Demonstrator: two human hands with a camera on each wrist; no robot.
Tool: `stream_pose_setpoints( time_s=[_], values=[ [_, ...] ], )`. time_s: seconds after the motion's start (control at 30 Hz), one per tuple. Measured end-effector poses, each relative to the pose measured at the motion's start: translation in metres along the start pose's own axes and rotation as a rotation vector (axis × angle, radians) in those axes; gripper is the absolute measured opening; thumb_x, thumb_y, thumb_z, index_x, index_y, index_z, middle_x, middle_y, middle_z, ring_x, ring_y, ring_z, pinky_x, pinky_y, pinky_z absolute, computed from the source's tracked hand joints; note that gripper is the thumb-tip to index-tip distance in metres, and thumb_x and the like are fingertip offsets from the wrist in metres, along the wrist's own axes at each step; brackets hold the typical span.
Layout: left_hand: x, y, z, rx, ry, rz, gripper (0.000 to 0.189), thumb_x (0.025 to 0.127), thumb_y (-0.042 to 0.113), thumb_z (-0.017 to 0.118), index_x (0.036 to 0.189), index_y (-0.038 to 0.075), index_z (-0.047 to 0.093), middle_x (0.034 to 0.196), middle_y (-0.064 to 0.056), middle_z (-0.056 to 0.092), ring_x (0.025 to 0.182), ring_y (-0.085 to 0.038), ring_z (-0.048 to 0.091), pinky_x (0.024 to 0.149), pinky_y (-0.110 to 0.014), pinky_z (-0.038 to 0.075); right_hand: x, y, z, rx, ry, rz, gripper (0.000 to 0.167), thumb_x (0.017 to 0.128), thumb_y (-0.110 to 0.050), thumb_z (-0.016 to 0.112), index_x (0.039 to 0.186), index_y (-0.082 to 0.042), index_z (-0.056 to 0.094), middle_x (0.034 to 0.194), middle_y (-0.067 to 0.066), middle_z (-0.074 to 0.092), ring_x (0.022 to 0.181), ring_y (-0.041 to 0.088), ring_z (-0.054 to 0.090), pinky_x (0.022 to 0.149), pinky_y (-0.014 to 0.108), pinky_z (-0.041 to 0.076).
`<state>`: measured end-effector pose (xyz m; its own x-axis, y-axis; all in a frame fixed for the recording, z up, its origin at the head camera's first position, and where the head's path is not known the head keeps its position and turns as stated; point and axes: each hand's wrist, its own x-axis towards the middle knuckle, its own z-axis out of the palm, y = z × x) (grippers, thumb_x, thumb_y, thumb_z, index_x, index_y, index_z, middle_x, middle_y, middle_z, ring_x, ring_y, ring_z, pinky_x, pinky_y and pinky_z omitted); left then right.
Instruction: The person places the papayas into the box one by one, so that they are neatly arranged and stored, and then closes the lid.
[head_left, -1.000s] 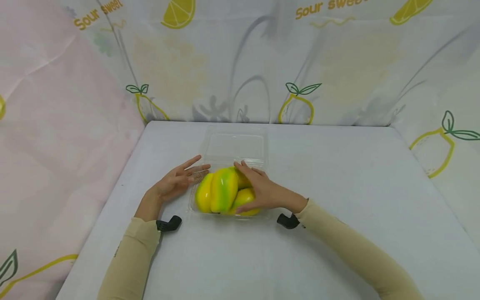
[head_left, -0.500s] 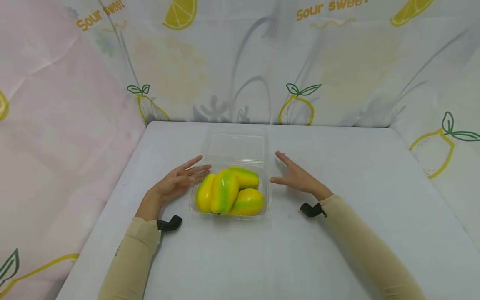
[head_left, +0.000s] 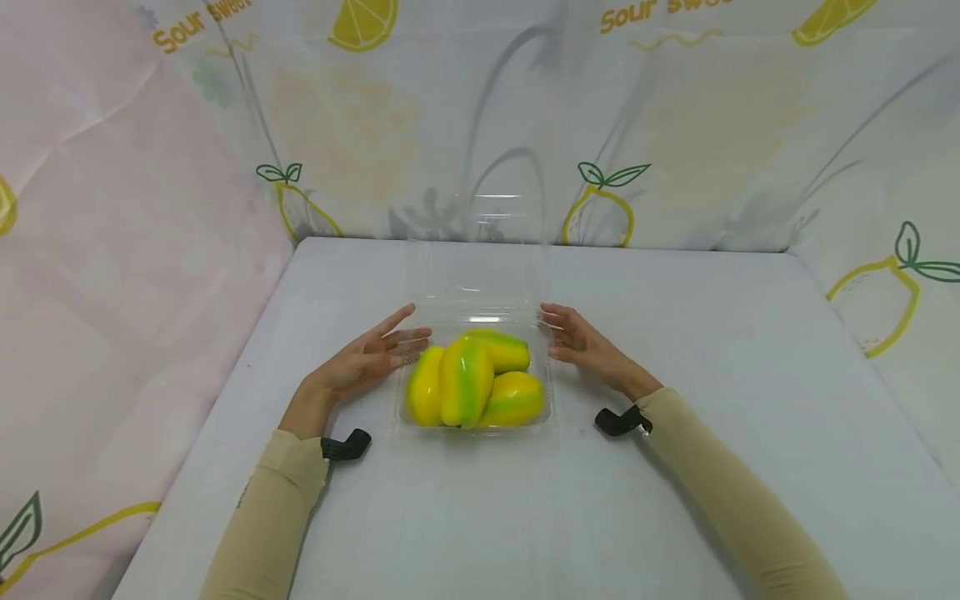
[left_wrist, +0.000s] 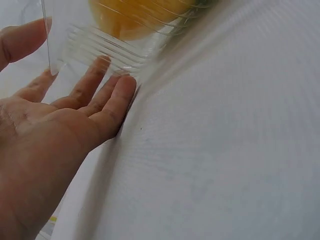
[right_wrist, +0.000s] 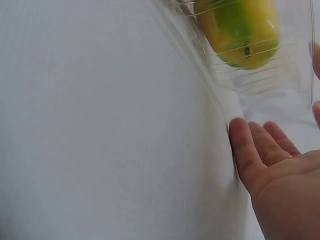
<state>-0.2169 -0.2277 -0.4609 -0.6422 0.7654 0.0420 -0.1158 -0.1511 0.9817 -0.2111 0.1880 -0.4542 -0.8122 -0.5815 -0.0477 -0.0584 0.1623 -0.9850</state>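
A clear plastic clamshell box (head_left: 480,430) stands on the white table, holding several yellow-green mangoes (head_left: 467,383). Its transparent lid (head_left: 480,275) is tilted up at the back, above the hinge side. My left hand (head_left: 363,358) is at the box's left side, its fingers extended. In the left wrist view, the fingertips (left_wrist: 127,82) touch or nearly touch the ribbed wall. My right hand (head_left: 588,342) is at the right rear corner, fingers loosely bent. In the right wrist view, its fingertips (right_wrist: 239,125) lie low beside the box; whether they touch it I cannot tell.
The white table (head_left: 675,500) extends around the box. A lemon-print cloth (head_left: 690,150) hangs behind and at the sides. Black wrist cameras (head_left: 348,445) are worn on both forearms, over beige sleeves.
My right hand has left the mangoes and moved to the box's right side, then slightly inward. The lid, lying flat before, is now raised. My left hand stays at the left side.
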Motion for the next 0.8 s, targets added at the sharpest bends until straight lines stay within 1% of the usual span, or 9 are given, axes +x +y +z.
stream_pose_setpoints(
  time_s=[0.13, 0.2, 0.27, 0.33, 0.4, 0.5, 0.63, 0.73, 0.8],
  values=[
    [0.001, -0.002, 0.000, -0.052, -0.003, 0.057, 0.076, 0.097, -0.013, 0.032, 0.157, 0.026, 0.006, 0.158, -0.026, 0.020, 0.146, -0.034, 0.028, 0.114, -0.030, 0.036, 0.001, 0.001, 0.004, 0.129, 0.003, -0.058, 0.060, 0.097, -0.002, 0.057, 0.146, -0.012, 0.024, 0.156, 0.017, 0.026, 0.143, 0.035, 0.033, 0.106, 0.030, 0.045],
    [0.002, -0.002, 0.002, -0.069, 0.019, 0.080, 0.066, 0.096, -0.015, 0.031, 0.147, 0.025, 0.022, 0.158, -0.026, 0.020, 0.146, -0.036, 0.027, 0.111, -0.032, 0.039, 0.001, 0.001, 0.007, 0.177, 0.026, -0.091, 0.045, 0.096, 0.003, 0.054, 0.134, -0.009, 0.033, 0.151, 0.019, 0.030, 0.140, 0.031, 0.040, 0.102, 0.026, 0.048],
    [0.005, -0.002, 0.005, -0.059, 0.080, 0.082, 0.048, 0.097, -0.013, 0.033, 0.130, 0.022, 0.036, 0.158, -0.025, 0.022, 0.146, -0.035, 0.030, 0.108, -0.032, 0.042, 0.001, 0.000, 0.009, 0.176, 0.069, -0.127, 0.028, 0.096, 0.006, 0.052, 0.117, -0.009, 0.042, 0.144, 0.019, 0.037, 0.135, 0.026, 0.046, 0.100, 0.023, 0.048],
    [0.007, 0.000, 0.009, -0.021, 0.169, 0.054, 0.033, 0.098, -0.009, 0.037, 0.114, 0.019, 0.044, 0.157, -0.023, 0.027, 0.144, -0.030, 0.034, 0.104, -0.029, 0.044, 0.000, -0.001, 0.010, 0.137, 0.126, -0.158, 0.019, 0.096, 0.009, 0.049, 0.101, -0.008, 0.045, 0.136, 0.019, 0.042, 0.133, 0.021, 0.048, 0.100, 0.020, 0.046],
    [0.010, 0.002, 0.013, 0.015, 0.269, 0.000, 0.020, 0.100, -0.003, 0.040, 0.106, 0.015, 0.047, 0.156, -0.020, 0.033, 0.143, -0.024, 0.036, 0.103, -0.026, 0.043, 0.000, -0.002, 0.012, 0.069, 0.180, -0.188, 0.014, 0.095, 0.010, 0.048, 0.094, -0.004, 0.048, 0.131, 0.020, 0.045, 0.130, 0.023, 0.048, 0.100, 0.018, 0.044],
    [0.013, 0.007, 0.020, 0.053, 0.342, -0.078, 0.011, 0.103, 0.010, 0.038, 0.112, 0.011, 0.044, 0.154, -0.020, 0.032, 0.141, -0.026, 0.033, 0.105, -0.029, 0.035, 0.000, -0.002, 0.012, -0.010, 0.275, -0.210, 0.008, 0.095, 0.012, 0.047, 0.093, 0.005, 0.046, 0.128, 0.027, 0.046, 0.129, 0.031, 0.048, 0.098, 0.016, 0.043],
    [0.016, 0.019, 0.030, 0.201, 0.295, -0.212, 0.044, 0.102, 0.026, 0.039, 0.145, 0.022, 0.026, 0.148, -0.022, 0.025, 0.126, -0.034, 0.036, 0.095, -0.039, 0.044, 0.002, -0.001, 0.010, -0.051, 0.414, -0.199, 0.004, 0.096, 0.012, 0.044, 0.093, 0.011, 0.043, 0.129, 0.030, 0.047, 0.126, 0.042, 0.049, 0.092, 0.013, 0.045],
    [0.014, 0.025, 0.035, 0.214, 0.203, -0.279, 0.067, 0.100, 0.027, 0.043, 0.154, 0.040, 0.005, 0.132, -0.018, 0.034, 0.109, -0.033, 0.048, 0.079, -0.046, 0.056, 0.003, -0.002, 0.008, -0.068, 0.463, -0.161, 0.007, 0.099, 0.007, 0.043, 0.095, 0.011, 0.045, 0.133, 0.028, 0.048, 0.129, 0.043, 0.049, 0.091, 0.015, 0.046],
    [0.011, 0.027, 0.038, 0.162, 0.168, -0.284, 0.072, 0.101, 0.023, 0.044, 0.154, 0.043, 0.001, 0.125, -0.018, 0.041, 0.097, -0.032, 0.058, 0.071, -0.052, 0.058, -0.001, -0.007, 0.007, -0.099, 0.435, -0.114, 0.014, 0.104, -0.003, 0.039, 0.100, 0.009, 0.044, 0.139, 0.026, 0.046, 0.134, 0.042, 0.045, 0.097, 0.026, 0.047]
  ],
)
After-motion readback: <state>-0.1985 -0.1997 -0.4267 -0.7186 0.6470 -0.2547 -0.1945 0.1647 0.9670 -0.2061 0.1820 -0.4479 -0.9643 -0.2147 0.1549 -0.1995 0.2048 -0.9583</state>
